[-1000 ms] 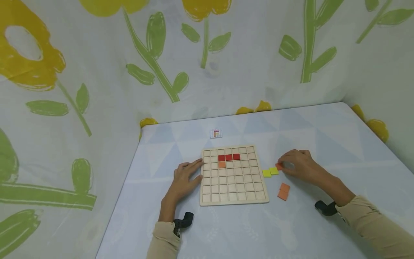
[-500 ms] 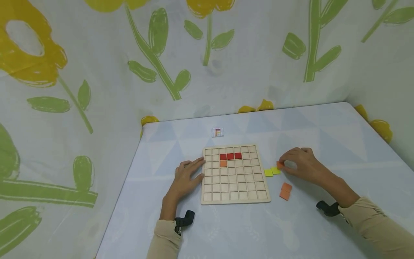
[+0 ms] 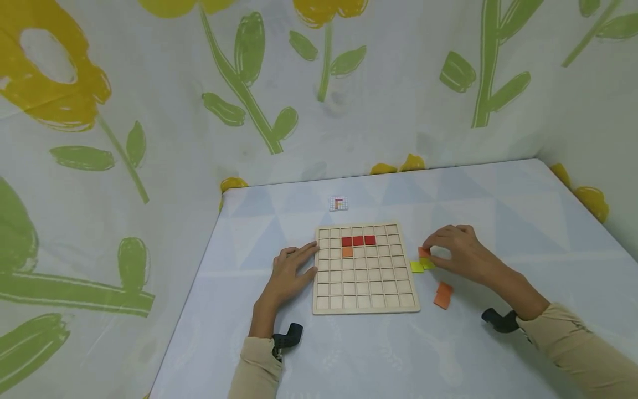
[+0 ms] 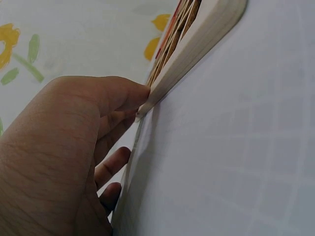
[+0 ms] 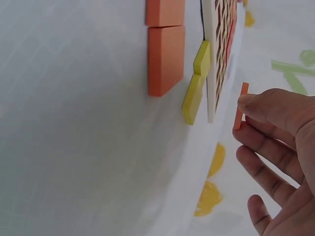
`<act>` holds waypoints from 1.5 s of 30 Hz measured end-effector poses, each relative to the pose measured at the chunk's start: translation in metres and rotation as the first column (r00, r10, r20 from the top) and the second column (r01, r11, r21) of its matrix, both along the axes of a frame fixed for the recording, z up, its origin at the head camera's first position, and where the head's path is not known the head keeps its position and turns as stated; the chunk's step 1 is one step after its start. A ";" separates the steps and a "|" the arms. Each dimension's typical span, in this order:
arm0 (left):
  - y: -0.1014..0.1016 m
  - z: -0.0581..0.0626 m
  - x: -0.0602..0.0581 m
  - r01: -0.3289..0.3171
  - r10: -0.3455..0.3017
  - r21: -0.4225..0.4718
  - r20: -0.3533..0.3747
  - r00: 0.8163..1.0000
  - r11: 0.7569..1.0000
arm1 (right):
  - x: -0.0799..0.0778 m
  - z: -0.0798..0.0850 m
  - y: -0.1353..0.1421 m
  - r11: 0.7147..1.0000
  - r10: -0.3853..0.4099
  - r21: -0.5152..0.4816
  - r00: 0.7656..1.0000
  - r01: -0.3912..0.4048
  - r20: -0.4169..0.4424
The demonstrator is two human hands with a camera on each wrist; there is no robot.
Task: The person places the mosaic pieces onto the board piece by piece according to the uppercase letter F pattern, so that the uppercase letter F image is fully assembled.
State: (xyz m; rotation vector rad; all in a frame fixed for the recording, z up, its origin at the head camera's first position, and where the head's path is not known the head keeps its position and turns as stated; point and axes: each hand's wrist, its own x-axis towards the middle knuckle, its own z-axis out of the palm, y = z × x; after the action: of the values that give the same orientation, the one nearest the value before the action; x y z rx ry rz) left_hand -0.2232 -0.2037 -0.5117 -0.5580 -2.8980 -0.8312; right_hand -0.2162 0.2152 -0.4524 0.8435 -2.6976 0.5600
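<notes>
A wooden grid board (image 3: 363, 288) lies flat on the table, with a row of red tiles (image 3: 358, 240) in its cells and one orange tile (image 3: 347, 252) under the leftmost red one. My left hand (image 3: 288, 275) rests at the board's left side, thumb and fingertips against its edge. Between thumb and fingers, my right hand (image 3: 463, 254) pinches another orange tile (image 5: 241, 105), raised off the table to the right of the board. Two yellow tiles (image 5: 194, 96) lie beside the board's right edge, one partly behind the held tile in the head view.
Two more orange tiles (image 3: 442, 295) lie on the table nearer the front, right of the board. Behind the board sits a small pattern card (image 3: 338, 203) with a coloured figure on a grid. A flower-printed curtain (image 3: 389, 111) encloses the back and sides.
My right hand has lifted the orange tile and shifted left toward the board, over the yellow tiles. The left hand stays at the board's edge. The head view has shifted slightly.
</notes>
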 end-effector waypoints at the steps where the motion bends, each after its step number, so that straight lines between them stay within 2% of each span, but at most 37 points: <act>1: 0.000 0.000 0.000 0.000 0.000 -0.001 0.000 1.000 1.000 | 0.000 0.001 -0.001 1.000 0.009 -0.004 1.000 -0.009 -0.008; 6: 0.000 0.000 0.001 0.007 -0.007 0.012 -0.003 1.000 1.000 | 0.001 0.002 -0.009 0.999 0.047 -0.009 0.999 -0.047 -0.027; 19: 0.000 0.002 0.001 0.004 -0.004 -0.004 0.002 1.000 1.000 | -0.004 0.004 -0.035 0.995 0.098 -0.003 0.995 -0.098 -0.013; 26: 0.001 0.002 0.001 0.004 -0.004 -0.021 -0.009 1.000 1.000 | -0.008 0.004 -0.050 0.993 0.118 0.006 0.992 -0.118 -0.048; 31: 0.001 0.003 0.001 -0.001 0.001 -0.023 -0.001 1.000 1.000 | -0.010 0.004 -0.060 0.990 0.138 0.013 0.989 -0.138 -0.044; 39: 0.002 0.004 0.002 -0.008 0.008 -0.015 0.002 1.000 1.000 | -0.014 0.004 -0.075 0.978 0.204 -0.017 0.976 -0.206 -0.078; 45: 0.002 0.004 0.001 -0.007 0.007 -0.012 0.004 1.000 1.000 | -0.013 0.003 -0.084 0.972 0.231 -0.035 0.971 -0.234 -0.063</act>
State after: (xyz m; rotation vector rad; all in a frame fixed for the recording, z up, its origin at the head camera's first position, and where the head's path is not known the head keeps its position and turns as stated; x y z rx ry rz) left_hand -0.2219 -0.2022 -0.5078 -0.5475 -2.9090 -0.8150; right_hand -0.2296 0.1308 -0.4492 1.1550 -2.5411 0.6288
